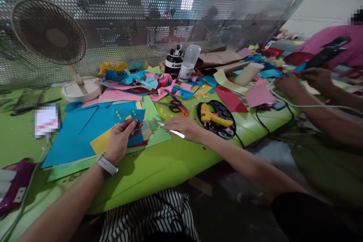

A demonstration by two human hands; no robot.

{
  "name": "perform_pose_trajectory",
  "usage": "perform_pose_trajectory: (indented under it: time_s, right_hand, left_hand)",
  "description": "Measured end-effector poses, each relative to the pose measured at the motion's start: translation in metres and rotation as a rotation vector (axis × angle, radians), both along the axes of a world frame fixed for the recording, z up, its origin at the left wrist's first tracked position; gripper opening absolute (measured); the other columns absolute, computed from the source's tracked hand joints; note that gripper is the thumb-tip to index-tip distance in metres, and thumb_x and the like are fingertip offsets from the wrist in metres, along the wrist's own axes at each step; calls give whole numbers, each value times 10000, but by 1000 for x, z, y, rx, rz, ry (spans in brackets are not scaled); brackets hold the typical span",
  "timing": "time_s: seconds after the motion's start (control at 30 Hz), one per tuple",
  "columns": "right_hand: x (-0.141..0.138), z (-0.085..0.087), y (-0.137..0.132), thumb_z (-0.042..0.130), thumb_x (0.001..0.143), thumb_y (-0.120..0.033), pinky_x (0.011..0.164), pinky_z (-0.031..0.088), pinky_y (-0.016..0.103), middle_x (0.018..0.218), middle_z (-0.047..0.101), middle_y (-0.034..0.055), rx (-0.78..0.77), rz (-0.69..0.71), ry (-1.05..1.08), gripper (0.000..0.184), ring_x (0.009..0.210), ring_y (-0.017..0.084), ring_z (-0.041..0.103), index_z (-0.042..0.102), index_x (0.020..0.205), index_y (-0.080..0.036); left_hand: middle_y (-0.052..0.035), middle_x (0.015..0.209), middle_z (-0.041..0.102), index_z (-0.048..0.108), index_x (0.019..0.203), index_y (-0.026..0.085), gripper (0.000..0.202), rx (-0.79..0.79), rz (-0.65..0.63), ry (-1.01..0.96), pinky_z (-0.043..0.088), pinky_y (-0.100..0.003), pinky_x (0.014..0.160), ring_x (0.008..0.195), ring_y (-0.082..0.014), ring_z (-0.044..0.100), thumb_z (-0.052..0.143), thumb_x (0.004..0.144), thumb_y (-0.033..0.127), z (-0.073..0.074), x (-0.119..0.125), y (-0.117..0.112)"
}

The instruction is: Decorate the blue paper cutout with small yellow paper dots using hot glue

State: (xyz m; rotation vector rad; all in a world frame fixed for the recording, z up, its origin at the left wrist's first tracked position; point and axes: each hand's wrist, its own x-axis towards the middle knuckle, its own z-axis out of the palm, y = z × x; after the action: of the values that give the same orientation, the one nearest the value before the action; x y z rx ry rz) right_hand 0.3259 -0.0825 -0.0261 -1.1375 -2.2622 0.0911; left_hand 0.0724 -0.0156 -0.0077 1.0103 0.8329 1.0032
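My left hand (120,140), with a white watch on its wrist, pinches a small blue paper cut-out (137,115) dotted with yellow bits, held above large blue sheets (82,128) and a yellow sheet (100,143). My right hand (183,127) lies on the green table (159,166), fingers curled over a thin white stick-like tool (171,131) whose tip points left. Orange-handled scissors (176,106) lie just beyond that hand. A yellow glue gun (214,118) rests on a black palette (224,115) to its right.
A white desk fan (53,45) stands at the back left before a perforated metal screen. Paper scraps (141,81), a black bottle (173,62) and a white bottle (189,62) sit behind. Another person's hands (300,81) work at the right, near a white cable. A purple device (14,185) lies at the left edge.
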Motion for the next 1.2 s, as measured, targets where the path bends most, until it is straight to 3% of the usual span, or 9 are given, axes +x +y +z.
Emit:
perform_pose_trajectory:
  time_s: [0.1, 0.17, 0.3, 0.37, 0.43, 0.57, 0.97, 1.1, 1.2]
  right_hand:
    - [8, -1, -8, 436, 917, -174, 772, 532, 400, 1053, 723, 111, 20, -8, -134, 343, 920, 238, 674, 664, 1173, -198]
    - [19, 4, -20, 428, 897, -150, 808, 527, 408, 1069, 718, 102, 24, -98, -194, 385, 944, 237, 667, 638, 1216, -193]
    - [56, 19, -53, 454, 875, -207, 933, 478, 436, 1173, 676, 121, 3, -572, -288, 442, 1063, 266, 626, 571, 1299, -159]
    - [77, 24, -67, 538, 813, -272, 948, 461, 468, 1236, 631, 174, -93, -831, -384, 535, 1113, 324, 596, 540, 1318, -94]
    - [94, 24, -76, 573, 780, -342, 925, 469, 467, 1224, 631, 188, -227, -961, -469, 553, 1103, 352, 597, 575, 1268, -83]
    - [111, 15, -80, 545, 787, -381, 885, 474, 439, 1173, 646, 176, -356, -962, -539, 500, 1046, 337, 618, 616, 1193, -99]
    - [109, 13, -63, 591, 731, -353, 832, 454, 395, 1034, 600, 150, -296, -967, -506, 334, 1001, 311, 577, 618, 996, -153]
    - [99, 16, -68, 546, 745, -362, 791, 469, 402, 1012, 621, 141, -201, -1096, -295, 308, 966, 312, 595, 582, 983, -170]
    - [84, 22, -68, 499, 761, -352, 690, 479, 357, 910, 643, 111, -129, -1023, 110, 234, 862, 271, 614, 581, 912, -193]
  left_hand:
    - [-38, 842, 740, 714, 818, 157, 311, -3, -4, -14, 554, -281, 748, 798, -167, 697, 846, 609, 345, 1, 0, 0]
    - [-37, 842, 738, 712, 814, 156, 307, -10, -6, -20, 555, -280, 741, 789, -163, 694, 848, 607, 338, 2, 0, 0]
    - [-29, 856, 735, 707, 827, 161, 318, -18, -12, -28, 555, -283, 751, 797, -160, 692, 852, 601, 334, 1, 0, 0]
    - [-30, 861, 733, 704, 835, 160, 326, -12, -18, -32, 556, -285, 758, 807, -161, 692, 852, 603, 334, 0, 0, 0]
    - [-34, 865, 730, 704, 847, 156, 339, -6, -19, -35, 558, -289, 762, 823, -169, 695, 854, 602, 337, 0, 1, 1]
    - [-37, 873, 729, 703, 838, 155, 340, -6, -9, -27, 559, -294, 763, 849, -186, 699, 857, 594, 335, -1, 1, 1]
    - [-44, 880, 739, 698, 852, 162, 350, 22, -31, 4, 552, -299, 760, 829, -181, 699, 844, 609, 366, -4, 0, 2]
    - [-48, 865, 740, 694, 847, 154, 359, 15, -29, -5, 558, -294, 756, 816, -176, 699, 848, 603, 366, -4, -1, 1]
    - [-55, 861, 740, 688, 852, 150, 377, 0, -15, -6, 563, -310, 766, 827, -190, 702, 852, 591, 366, -4, -1, 0]
